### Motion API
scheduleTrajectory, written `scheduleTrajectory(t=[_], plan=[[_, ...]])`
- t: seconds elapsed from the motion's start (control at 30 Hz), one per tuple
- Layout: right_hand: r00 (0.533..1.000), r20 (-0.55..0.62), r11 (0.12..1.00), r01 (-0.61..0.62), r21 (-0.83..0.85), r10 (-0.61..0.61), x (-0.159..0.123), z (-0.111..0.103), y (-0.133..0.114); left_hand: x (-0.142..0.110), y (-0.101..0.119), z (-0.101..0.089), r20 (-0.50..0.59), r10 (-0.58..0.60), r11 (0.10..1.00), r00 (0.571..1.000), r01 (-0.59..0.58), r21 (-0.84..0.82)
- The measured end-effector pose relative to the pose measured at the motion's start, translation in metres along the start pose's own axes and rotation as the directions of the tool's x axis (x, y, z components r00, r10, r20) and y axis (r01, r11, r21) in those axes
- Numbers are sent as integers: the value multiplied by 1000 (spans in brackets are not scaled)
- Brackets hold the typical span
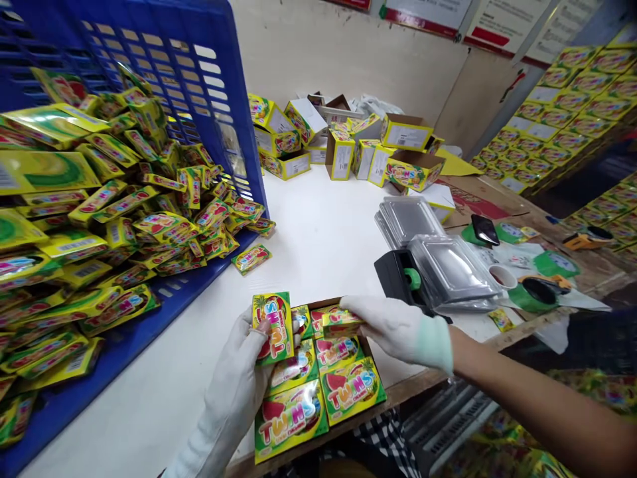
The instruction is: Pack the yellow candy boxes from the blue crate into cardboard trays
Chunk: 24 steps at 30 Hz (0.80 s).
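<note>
My left hand, in a white glove, grips a small yellow-green TWINS candy box that is turned sideways, thumb on its front. Gloved in white with a pale green cuff, my right hand has its fingers closed on another candy box at the far right of an open carton. Rows of candy boxes lie face up in this carton at the table's front edge. The fingertips of my right hand are partly hidden behind the box.
A tilted blue crate on the left spills many candy boxes; one loose box lies beside it. Display cartons stand at the back. Clear plastic lids, a black tape dispenser and tape rolls are right.
</note>
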State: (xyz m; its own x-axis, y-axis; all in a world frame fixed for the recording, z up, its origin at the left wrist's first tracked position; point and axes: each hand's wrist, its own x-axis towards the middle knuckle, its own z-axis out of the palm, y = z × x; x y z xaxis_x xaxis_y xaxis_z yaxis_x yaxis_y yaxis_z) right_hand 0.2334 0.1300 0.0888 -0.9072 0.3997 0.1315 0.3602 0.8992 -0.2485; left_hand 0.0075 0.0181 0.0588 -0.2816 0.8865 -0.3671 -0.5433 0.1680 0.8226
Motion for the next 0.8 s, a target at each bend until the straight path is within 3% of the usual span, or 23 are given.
scheduleTrajectory(t=[0.07, 0.1, 0.2, 0.3, 0.37, 0.43, 0.53, 0.67, 0.8], plan=[[956, -283, 997, 83, -6, -81, -1, -5, -7, -5, 7, 10, 85, -96, 989, 992, 105, -107], [925, -353, 990, 136, -31, -138, 0, -8, -13, -9, 10, 16, 156, -122, 978, 980, 145, -148], [862, -432, 964, 246, -102, -266, 8, -12, -32, -17, 14, 32, 350, -65, 964, 935, 150, -220], [832, -527, 982, 186, -31, -174, 9, -9, -39, -22, 16, 39, 324, 9, 972, 946, 68, -226], [844, -519, 984, 177, 38, -132, 6, -7, -36, -24, 17, 37, 261, 35, 980, 965, 18, -197], [862, -474, 973, 229, 42, -183, 3, -10, -32, -24, 19, 34, 235, 51, 986, 971, -11, -168], [855, -435, 949, 315, 3, -283, 1, -18, -27, -24, 21, 31, 250, 67, 989, 966, -31, -143], [840, -436, 928, 373, 30, -323, -1, -24, -24, -23, 21, 31, 305, 50, 990, 951, -5, -144], [832, -394, 919, 377, -115, -390, -2, -25, -24, -24, 21, 33, 295, 49, 994, 954, -17, -110]])
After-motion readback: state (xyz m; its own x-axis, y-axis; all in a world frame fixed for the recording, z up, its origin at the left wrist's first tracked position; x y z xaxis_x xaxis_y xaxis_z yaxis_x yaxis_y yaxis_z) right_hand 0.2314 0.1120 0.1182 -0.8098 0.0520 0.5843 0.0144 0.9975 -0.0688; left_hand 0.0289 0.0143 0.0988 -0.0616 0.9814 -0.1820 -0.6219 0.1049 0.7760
